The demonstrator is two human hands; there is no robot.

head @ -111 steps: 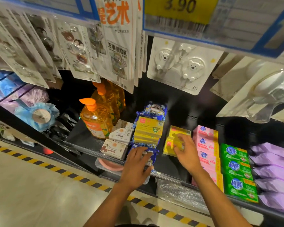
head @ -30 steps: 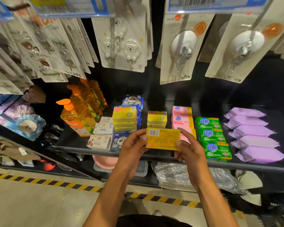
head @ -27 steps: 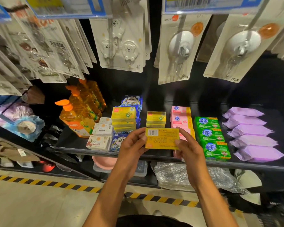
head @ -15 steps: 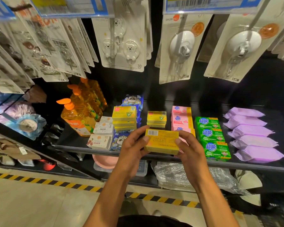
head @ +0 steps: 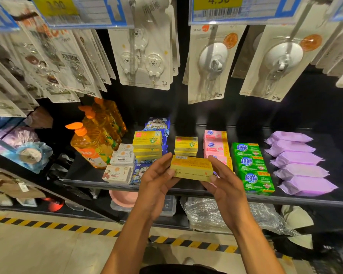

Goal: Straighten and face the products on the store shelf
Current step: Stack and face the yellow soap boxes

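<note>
My left hand [head: 156,181] and right hand [head: 225,181] pinch the yellow soap box [head: 191,168] by its ends, just before the shelf edge [head: 285,199]; probably light, stiff cardboard.

The yellow cardboard soap box [head: 191,168] bears a white barcode patch; green wrapped soap bars [head: 249,165] carry blue-white lettering; lilac plastic packets [head: 299,165]; black-and-yellow striped floor tape [head: 48,225].

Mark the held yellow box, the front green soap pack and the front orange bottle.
held yellow box [head: 192,164], head view, top face.
front green soap pack [head: 256,180], head view, top face.
front orange bottle [head: 91,147], head view, its body.
</note>
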